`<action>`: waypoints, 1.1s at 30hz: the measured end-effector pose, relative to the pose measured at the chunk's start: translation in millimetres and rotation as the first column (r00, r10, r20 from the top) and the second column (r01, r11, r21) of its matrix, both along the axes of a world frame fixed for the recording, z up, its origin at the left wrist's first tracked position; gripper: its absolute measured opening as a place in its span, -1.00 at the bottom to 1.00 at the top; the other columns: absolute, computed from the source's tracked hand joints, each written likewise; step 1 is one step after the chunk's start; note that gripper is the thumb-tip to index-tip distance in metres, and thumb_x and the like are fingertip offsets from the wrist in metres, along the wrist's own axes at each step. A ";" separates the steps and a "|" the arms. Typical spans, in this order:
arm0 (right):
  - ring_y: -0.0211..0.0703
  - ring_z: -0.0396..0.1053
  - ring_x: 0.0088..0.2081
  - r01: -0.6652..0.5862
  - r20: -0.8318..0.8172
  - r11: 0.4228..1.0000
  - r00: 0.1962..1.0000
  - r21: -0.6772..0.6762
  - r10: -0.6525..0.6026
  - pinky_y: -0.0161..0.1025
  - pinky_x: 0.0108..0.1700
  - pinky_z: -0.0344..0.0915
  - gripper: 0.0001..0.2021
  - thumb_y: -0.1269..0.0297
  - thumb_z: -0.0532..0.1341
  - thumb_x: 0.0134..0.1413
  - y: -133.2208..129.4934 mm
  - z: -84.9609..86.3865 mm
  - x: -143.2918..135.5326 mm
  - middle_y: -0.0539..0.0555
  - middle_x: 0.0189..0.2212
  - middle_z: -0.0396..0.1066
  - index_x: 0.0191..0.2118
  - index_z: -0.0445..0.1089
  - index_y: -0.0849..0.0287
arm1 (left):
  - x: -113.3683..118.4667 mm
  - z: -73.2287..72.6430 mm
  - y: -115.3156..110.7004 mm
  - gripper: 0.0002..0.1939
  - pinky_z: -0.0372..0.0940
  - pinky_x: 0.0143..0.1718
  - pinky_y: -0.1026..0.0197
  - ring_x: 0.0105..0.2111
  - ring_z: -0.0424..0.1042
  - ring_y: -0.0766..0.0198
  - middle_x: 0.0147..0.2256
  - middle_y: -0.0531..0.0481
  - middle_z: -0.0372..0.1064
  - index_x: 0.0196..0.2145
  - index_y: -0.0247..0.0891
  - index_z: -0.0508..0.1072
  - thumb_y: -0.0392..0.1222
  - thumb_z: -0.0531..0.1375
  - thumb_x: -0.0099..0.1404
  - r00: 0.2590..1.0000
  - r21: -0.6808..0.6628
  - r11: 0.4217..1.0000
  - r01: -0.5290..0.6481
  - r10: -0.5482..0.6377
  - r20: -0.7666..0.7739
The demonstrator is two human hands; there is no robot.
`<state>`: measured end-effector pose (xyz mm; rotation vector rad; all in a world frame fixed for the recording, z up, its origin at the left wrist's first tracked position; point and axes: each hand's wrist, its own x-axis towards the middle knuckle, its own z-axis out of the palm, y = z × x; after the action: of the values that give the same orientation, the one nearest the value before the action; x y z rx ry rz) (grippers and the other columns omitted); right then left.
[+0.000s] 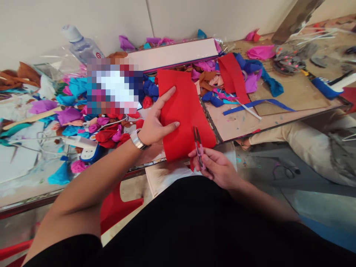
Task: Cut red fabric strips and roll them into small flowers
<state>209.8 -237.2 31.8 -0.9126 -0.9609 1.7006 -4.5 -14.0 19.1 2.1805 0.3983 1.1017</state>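
The red sheet lay across the tabletop, right in front of me, and its near end stuck out over the edge. I could not tell if it was paper or cloth. My left grip was wide: its fingers were spread out on the sheet, with the thumb apart from them. A shiny watch was on that wrist. My right grip was wrapped around small scissors with pink handles. The blades pointed away from me, over the near part of the sheet, with a narrow gap between the tips. I could not tell if they touched it. Left of the sheet was a messy heap of bright scraps, with a bottle behind it. To the right I saw a wide red strip and a thin blue strip. Past those, someone's leg showed in light trousers.
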 end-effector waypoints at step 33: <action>-0.49 0.07 -0.66 0.077 -0.152 0.982 0.983 -0.172 -0.104 -0.36 -0.59 -0.15 -0.58 -0.10 0.41 0.28 20.4 -5.6 -18.9 -0.10 -0.42 0.37 -0.04 0.50 0.18 | 1.7 11.6 -15.8 0.08 -0.08 0.61 -0.42 0.55 0.04 -0.32 0.57 -0.12 0.02 0.58 0.06 0.05 0.37 0.39 0.30 0.998 0.077 0.996 -0.039 0.043 -0.042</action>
<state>190.9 -216.8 26.2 -0.8970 -0.6688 1.7656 -2.7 -29.8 30.7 2.2762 0.4286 1.1093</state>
